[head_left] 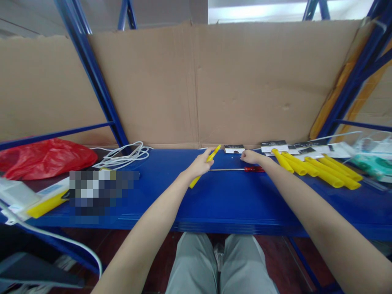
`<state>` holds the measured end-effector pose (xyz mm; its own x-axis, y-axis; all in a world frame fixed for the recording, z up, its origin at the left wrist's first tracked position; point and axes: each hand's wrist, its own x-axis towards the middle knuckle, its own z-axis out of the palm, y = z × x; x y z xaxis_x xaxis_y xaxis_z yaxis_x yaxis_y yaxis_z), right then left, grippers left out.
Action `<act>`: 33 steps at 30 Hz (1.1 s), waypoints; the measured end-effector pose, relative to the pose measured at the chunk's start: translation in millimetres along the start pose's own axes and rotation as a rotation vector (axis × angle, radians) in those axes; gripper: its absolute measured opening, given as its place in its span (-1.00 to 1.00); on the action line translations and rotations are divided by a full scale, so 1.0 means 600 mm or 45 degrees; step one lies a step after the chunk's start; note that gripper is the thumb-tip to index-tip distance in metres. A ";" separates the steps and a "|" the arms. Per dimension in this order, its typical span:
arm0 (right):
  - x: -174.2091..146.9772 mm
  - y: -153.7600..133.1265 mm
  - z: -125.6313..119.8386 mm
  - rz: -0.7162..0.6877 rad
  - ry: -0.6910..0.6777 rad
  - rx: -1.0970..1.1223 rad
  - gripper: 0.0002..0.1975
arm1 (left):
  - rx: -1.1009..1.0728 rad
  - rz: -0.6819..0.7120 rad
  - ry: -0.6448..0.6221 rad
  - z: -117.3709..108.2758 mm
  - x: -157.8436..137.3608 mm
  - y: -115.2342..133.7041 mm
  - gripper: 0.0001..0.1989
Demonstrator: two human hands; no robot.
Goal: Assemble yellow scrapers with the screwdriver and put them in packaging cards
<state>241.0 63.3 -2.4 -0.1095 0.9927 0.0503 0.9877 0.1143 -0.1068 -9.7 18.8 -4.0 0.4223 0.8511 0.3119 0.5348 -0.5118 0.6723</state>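
My left hand (199, 164) is wrapped round a slim yellow tube (215, 152), which slants up to the right; its lower end shows below the palm. At the back of the blue table my right hand (249, 156) is closed, its fingers curled down; whatever they may hold is hidden. Just left of that hand lies a small black-and-white card (234, 149). A screwdriver (251, 169) with a red handle lies crosswise between my hands, its shaft pointing left and its handle end close to my right wrist.
Several yellow tubes (324, 171) lie at the right, beside black-and-white packets (274, 146) and a green-and-white pack (373, 165). On the left are a coiled white cable (134, 155), a red plastic bag (49, 157) and another yellow tube (47, 205). Cardboard (196, 85) stands behind the table.
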 end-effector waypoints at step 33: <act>0.041 0.033 0.021 -0.086 0.190 -0.035 -0.54 | 0.042 0.008 -0.010 -0.002 -0.005 0.005 -0.43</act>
<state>256.7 90.5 -15.8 -0.1601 0.9658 0.2038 0.9815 0.1778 -0.0714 -10.2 14.7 -2.4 0.4312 0.8470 0.3108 0.5558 -0.5207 0.6481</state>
